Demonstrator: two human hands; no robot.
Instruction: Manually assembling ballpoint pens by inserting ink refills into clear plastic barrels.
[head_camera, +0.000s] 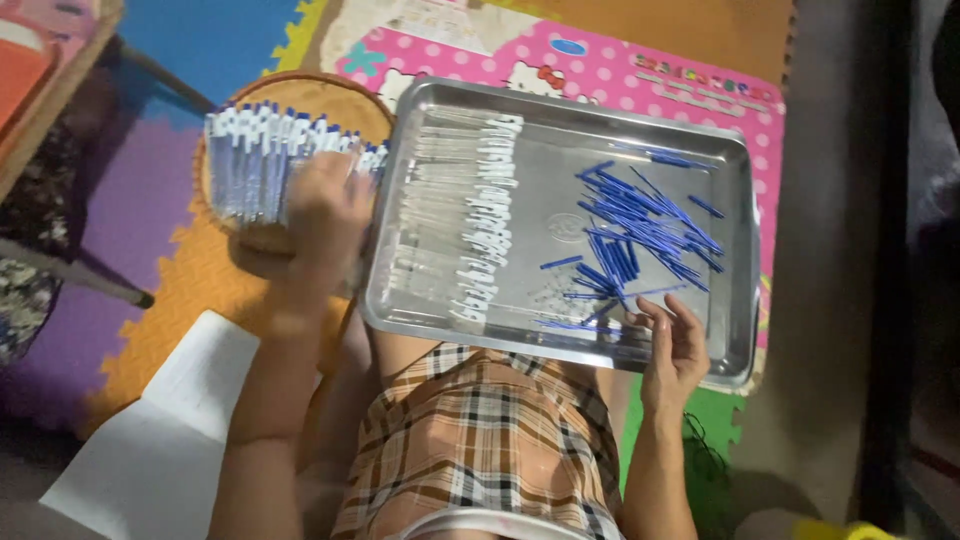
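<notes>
**A:** What lay across the frame, largest first?

**B:** A foam floor mat (150, 190) in purple, orange and pink filled the background. On it, at centre, sat a steel tray (560, 100) that reached over the person's lap. A round woven basket (300, 95) stood at upper left, just beside the tray's left rim, and a white sheet (150, 450) lay at lower left.

**A:** And inside the tray?

**B:** A row of clear pen barrels (455, 215) lined its left half. A loose heap of blue refills (630, 230) spread across the right half.

**A:** The hands?

**B:** The left hand (325, 215) rested at the basket's edge against a stack of assembled blue-and-white pens (265, 160); its fingers were turned away, so whether they gripped anything could not be told. The right hand (672, 345) sat at the tray's lower right rim, fingers (655, 312) slightly spread, tips touching the nearest refills, pinching none that could be seen.

**A:** What could have gone wrong?

**B:** In my judgement, the tray, partly propped on the lap, could have tipped with a shift of the legs and sent refills sliding into the barrels. A push from the left hand could have toppled the pen stack out of the basket.
</notes>
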